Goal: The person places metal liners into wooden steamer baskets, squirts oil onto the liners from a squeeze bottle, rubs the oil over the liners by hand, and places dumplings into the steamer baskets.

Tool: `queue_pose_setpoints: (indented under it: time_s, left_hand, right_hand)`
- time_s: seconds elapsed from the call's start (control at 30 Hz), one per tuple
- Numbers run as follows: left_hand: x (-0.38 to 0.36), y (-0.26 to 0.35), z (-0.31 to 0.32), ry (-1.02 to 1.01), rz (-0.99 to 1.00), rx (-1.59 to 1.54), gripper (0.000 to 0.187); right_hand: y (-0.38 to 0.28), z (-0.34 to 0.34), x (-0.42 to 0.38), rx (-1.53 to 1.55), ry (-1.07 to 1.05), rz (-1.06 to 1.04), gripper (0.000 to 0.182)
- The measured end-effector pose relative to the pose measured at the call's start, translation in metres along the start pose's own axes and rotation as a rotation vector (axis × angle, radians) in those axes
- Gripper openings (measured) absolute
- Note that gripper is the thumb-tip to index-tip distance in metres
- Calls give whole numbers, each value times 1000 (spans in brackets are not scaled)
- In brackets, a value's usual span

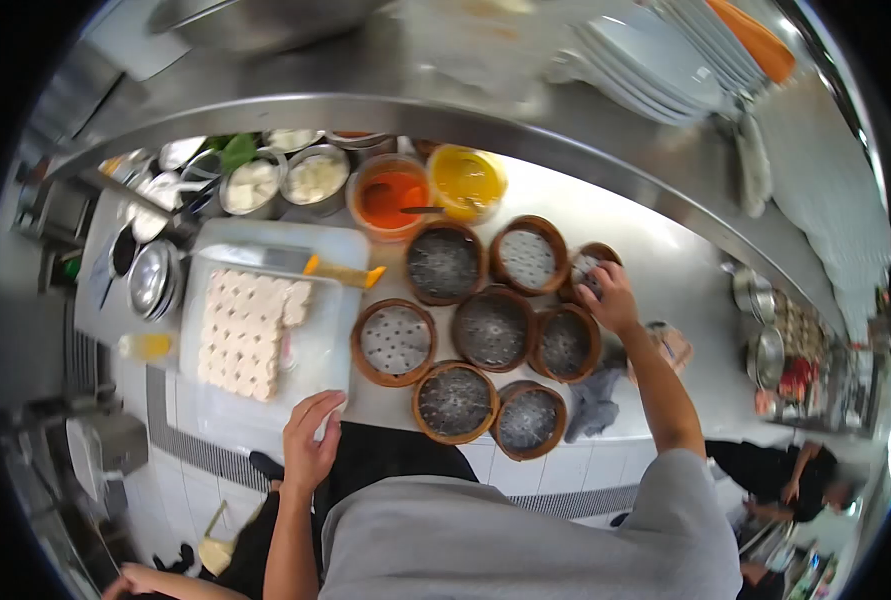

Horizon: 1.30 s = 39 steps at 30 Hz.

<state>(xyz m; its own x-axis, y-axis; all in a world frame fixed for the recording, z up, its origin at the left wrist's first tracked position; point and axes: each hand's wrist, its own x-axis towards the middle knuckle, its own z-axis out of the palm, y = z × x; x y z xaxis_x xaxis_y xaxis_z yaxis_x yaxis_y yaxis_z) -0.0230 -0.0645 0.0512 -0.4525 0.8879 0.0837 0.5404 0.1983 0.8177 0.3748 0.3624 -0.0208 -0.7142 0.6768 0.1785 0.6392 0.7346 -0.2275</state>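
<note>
Over a small round bamboo steamer (567,292) at the right of the group, my right hand (611,302) has its fingers and thumb bent onto a white perforated paper liner (582,265). The fingertips partly hide the liner. Several more bamboo steamers (495,328) stand close to its left; a few hold white perforated liners (395,339), others show dark grey insides. My left hand (313,440) is held open and empty near the front edge of a pale tray (315,372). On that tray sit rows of whitish dumplings (240,335), apart from the hand.
A knife-like blade with a yellow handle (343,272) lies across the tray's back. Behind are bowls of orange liquid (390,197) and yellow liquid (465,183). A grey cloth (593,405) lies at the front edge. An overhead shelf (385,105) holds stacked plates (655,65).
</note>
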Motion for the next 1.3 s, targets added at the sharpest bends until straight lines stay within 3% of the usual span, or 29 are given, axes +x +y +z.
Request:
queue_pose_setpoints:
  time_s: [0.1,0.37,0.43,0.6,0.63,0.7,0.8,0.9,0.93,1.0,1.13,1.2,1.3]
  left_hand:
    - [-1,-2,-6,-12,16,26,34]
    - [5,-6,-23,86,131,23,33]
    - [1,-10,-35,93,123,24,33]
    - [-11,-24,-69,215,-3,30,29]
    - [-12,-30,-75,267,-49,14,30]
    - [-12,-44,-83,280,-135,-39,32]
    - [-6,-64,-96,406,-210,-40,35]
    - [9,-103,-113,485,-74,118,41]
    - [15,-118,-121,449,-84,192,48]
    - [34,-150,-126,450,-121,258,52]
    - [67,-181,-136,363,-193,272,61]
    - [72,-181,-141,310,-199,239,61]
    - [76,-178,-152,236,-248,242,60]
  right_hand:
    - [-3,13,-4,93,125,86,35]
    - [9,11,1,-62,186,-117,28]
    - [-8,-6,9,-5,133,140,29]
    - [-121,-36,30,421,337,273,33]
    - [-155,-39,34,475,282,175,31]
    - [-250,-33,41,595,125,202,31]
    - [-362,22,56,1206,-300,159,37]
    - [-451,94,81,1504,-245,452,48]
    - [-470,94,95,1496,-240,457,48]
    - [-501,86,120,1430,-150,754,42]
    - [-502,138,147,1389,-206,868,55]
    - [-503,149,155,1373,-161,1117,40]
    - [-496,151,156,1431,-180,1188,41]
